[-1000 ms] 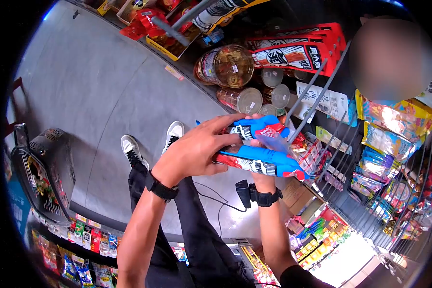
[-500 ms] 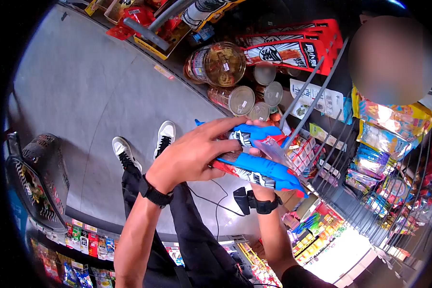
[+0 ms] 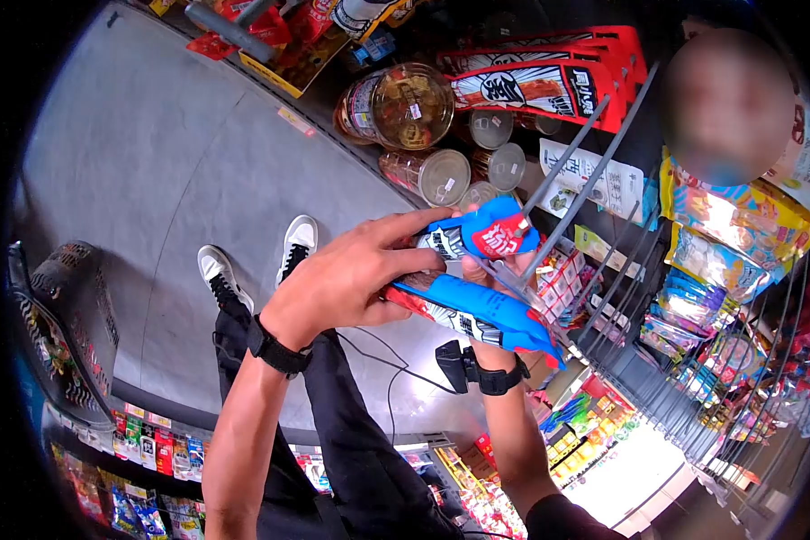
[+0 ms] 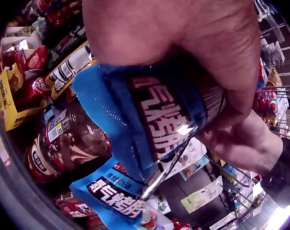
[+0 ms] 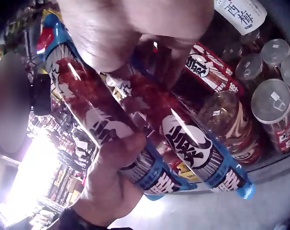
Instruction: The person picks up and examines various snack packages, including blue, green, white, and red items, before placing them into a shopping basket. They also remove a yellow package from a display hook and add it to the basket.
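Two long snack packets with blue ends and see-through middles showing reddish-brown food are held side by side. My left hand (image 3: 346,279) grips both, its thumb lying across the lower packet (image 3: 490,317) and a finger between the two. The upper packet (image 3: 495,236) has its red-labelled end tipped toward the head camera. From the far side my right hand (image 5: 140,31) holds the packets near their other ends; in the head view it is mostly hidden behind them. In the left wrist view, the blue packet ends carry large white characters.
A shelf alongside holds a large clear jar (image 3: 411,106), several smaller lidded jars (image 3: 444,177) and red packs (image 3: 526,90). Wire bars (image 3: 594,171) stand close beyond the packets. A dark basket (image 3: 67,333) with goods stands on the grey floor (image 3: 180,153) at left. Another person's blurred head shows at upper right.
The upper packet has turned so its red-labelled end shows more. Both hands and packets sit slightly further left in the head view, as do the shelf and floor. Both hands still grip the packets.
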`<state>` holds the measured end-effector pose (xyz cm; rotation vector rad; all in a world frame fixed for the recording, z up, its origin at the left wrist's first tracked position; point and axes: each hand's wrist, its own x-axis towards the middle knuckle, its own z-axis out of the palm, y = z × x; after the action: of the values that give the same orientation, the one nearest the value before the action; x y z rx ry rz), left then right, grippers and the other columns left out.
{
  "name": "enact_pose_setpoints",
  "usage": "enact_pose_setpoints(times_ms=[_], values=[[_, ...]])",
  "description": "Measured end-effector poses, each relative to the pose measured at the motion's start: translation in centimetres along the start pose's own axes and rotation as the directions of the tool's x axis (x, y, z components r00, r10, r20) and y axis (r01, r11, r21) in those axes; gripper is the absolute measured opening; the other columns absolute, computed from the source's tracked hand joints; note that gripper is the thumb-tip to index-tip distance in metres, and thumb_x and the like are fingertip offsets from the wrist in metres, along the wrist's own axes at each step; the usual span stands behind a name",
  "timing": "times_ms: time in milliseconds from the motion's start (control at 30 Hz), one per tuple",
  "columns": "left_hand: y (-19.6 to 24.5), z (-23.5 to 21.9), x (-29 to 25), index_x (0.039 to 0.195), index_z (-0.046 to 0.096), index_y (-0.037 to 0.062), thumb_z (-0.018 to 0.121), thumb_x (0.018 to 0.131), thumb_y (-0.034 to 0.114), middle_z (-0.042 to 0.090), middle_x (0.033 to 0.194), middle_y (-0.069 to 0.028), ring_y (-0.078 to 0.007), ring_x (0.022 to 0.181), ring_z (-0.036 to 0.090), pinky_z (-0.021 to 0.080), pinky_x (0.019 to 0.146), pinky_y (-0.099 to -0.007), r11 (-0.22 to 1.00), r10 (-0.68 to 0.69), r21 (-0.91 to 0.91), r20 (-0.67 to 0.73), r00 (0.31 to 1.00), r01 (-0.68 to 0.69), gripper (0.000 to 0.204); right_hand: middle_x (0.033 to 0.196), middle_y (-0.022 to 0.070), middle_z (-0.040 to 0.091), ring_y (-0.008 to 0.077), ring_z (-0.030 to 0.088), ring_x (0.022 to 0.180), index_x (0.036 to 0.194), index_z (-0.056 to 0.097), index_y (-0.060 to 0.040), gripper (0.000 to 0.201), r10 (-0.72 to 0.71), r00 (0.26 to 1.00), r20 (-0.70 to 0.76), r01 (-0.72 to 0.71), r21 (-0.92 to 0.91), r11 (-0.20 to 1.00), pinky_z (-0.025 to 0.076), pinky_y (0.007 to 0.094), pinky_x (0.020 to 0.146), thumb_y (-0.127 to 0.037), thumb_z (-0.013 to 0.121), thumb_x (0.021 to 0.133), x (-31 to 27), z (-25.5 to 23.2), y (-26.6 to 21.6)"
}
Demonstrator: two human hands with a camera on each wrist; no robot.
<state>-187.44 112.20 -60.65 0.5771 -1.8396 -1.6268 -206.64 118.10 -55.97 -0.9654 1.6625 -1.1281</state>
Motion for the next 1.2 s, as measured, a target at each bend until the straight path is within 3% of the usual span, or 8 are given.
enact_pose_setpoints(times_ms=[333, 533, 667, 800, 867, 967, 1100, 1200], values=[[0.3, 0.2, -0.2, 0.102, 0.063, 0.0106, 0.077, 0.061, 0.007, 0.035, 0.151, -0.0178, -0.0403, 0.127, 0.048, 0.047, 0.098, -0.0444, 0.995, -0.038, 0.088, -0.185, 0.982, 0.055, 0.044, 0.116, 0.0152, 0.061, 0.0208, 0.058, 0.107, 0.122, 0.047, 0.0035, 0.054, -0.097, 0.984, -0.150, 0.095, -0.017, 0.995, 0.048, 0.0335, 0.092, -0.018, 0.078, 0.084, 3.9, 1.3, -0.4], [-0.2, 1.3, -2.5, 0.098, 0.063, 0.0089, 0.076, 0.058, 0.001, 0.047, 0.139, -0.0131, -0.0345, 0.118, 0.054, 0.047, 0.096, -0.0443, 0.982, -0.100, 0.127, -0.286, 0.953, 0.141, 0.043, 0.100, 0.0052, 0.057, 0.0132, 0.051, 0.089, 0.115, 0.050, -0.0007, 0.029, -0.506, 0.863, 0.010, 0.476, -0.354, 0.805, 0.043, 0.0300, 0.082, -0.023, 0.060, 0.099, 10.5, -0.8, -0.2], [-0.1, 1.6, -4.4, 0.099, 0.061, 0.0062, 0.074, 0.059, -0.001, 0.053, 0.127, -0.0108, -0.0303, 0.106, 0.059, 0.050, 0.088, -0.0388, 0.980, -0.168, 0.059, -0.269, 0.948, 0.191, 0.043, 0.082, -0.0021, 0.044, 0.0071, 0.041, 0.078, 0.085, 0.044, -0.0082, 0.019, -0.329, 0.936, -0.124, 0.306, -0.172, 0.936, 0.036, 0.0248, 0.070, -0.009, 0.058, 0.098, 14.8, -1.0, -1.5], [-0.3, 3.1, -5.1, 0.105, 0.059, 0.0061, 0.074, 0.064, 0.002, 0.061, 0.109, -0.0125, -0.0349, 0.092, 0.061, 0.049, 0.076, -0.0389, 0.952, -0.305, -0.077, -0.306, 0.902, 0.296, 0.044, 0.108, 0.0089, 0.059, 0.0145, 0.053, 0.099, 0.114, 0.053, 0.0007, 0.023, -0.343, 0.935, -0.091, 0.304, -0.292, 0.907, 0.043, 0.0281, 0.089, -0.011, 0.061, 0.096, 10.6, 0.4, -1.2], [-0.4, 3.9, -5.0, 0.105, 0.057, 0.0039, 0.072, 0.065, 0.001, 0.063, 0.099, -0.0154, -0.0394, 0.086, 0.060, 0.049, 0.073, -0.0405, 0.909, -0.406, -0.232, -0.304, 0.862, 0.347, 0.043, 0.136, 0.0181, 0.050, 0.0255, 0.049, 0.129, 0.135, 0.045, 0.0037, 0.047, -0.102, 0.978, -0.182, 0.037, -0.329, 0.944, 0.040, 0.0372, 0.107, -0.014, 0.062, 0.095, 7.1, 0.1, 0.1], [-0.9, 4.1, -5.5, 0.105, 0.056, 0.0005, 0.071, 0.066, 0.001, 0.060, 0.085, -0.0180, -0.0371, 0.079, 0.060, 0.048, 0.071, -0.0385, 0.903, -0.411, -0.246, -0.254, 0.876, 0.352, 0.042, 0.132, 0.0140, 0.053, 0.0238, 0.050, 0.123, 0.133, 0.048, -0.0005, 0.042, 0.175, 0.957, -0.231, -0.154, 0.108, 0.982, 0.039, 0.0388, 0.106, -0.014, 0.060, 0.095, 0.5, 1.1, 2.0], [-2.0, 4.7, -6.7, 0.101, 0.056, -0.0005, 0.071, 0.069, 0.008, 0.060, 0.076, -0.0188, -0.0360, 0.069, 0.059, 0.047, 0.064, -0.0381, 0.878, -0.470, -0.161, -0.116, 0.875, 0.450, 0.036, 0.136, 0.0139, 0.051, 0.0250, 0.050, 0.124, 0.135, 0.044, -0.0026, 0.038, 0.294, 0.955, 0.031, -0.273, 0.470, 0.839, 0.037, 0.0415, 0.107, -0.014, 0.052, 0.100, -4.5, 1.3, 2.3], [-2.2, 5.2, -7.0, 0.099, 0.057, -0.0016, 0.072, 0.073, 0.013, 0.059, 0.070, -0.0183, -0.0328, 0.062, 0.057, 0.046, 0.061, -0.0379, 0.848, -0.497, -0.224, -0.024, 0.867, 0.480, 0.033, 0.142, 0.0157, 0.044, 0.0295, 0.048, 0.128, 0.140, 0.037, -0.0040, 0.042, 0.292, 0.955, 0.052, -0.280, 0.483, 0.830, 0.035, 0.0452, 0.110, -0.017, 0.049, 0.102, -5.6, 1.3, 2.9]])
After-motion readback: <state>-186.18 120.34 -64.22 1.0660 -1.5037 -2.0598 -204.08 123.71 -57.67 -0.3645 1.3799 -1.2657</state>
